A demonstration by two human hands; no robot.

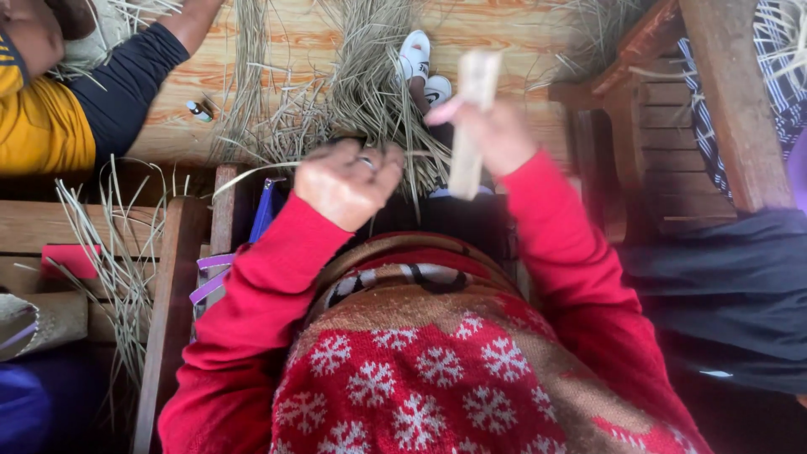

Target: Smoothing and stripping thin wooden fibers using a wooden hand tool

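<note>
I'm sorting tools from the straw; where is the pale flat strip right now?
In the head view, the pale flat strip stands upright right of centre, gripped in the right hand, in front of the dried grass bundle and beside the white shoes.

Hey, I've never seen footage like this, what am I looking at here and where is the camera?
There is no machine here: the one picture comes from a camera worn on a person's head, looking down at their own red-sleeved arms and snowflake-patterned sweater. Their right hand holds up a pale flat strip, blurred, so its material is hard to tell. Their left hand, with a ring on one finger, is closed near thin dried grass strands. More of that dried grass lies in bundles on the wooden floor ahead. The person's feet in white shoes show beyond the hands. At top left another person's arm, in yellow and dark sleeves, rests near the grass. Wooden furniture stands at right.
</note>
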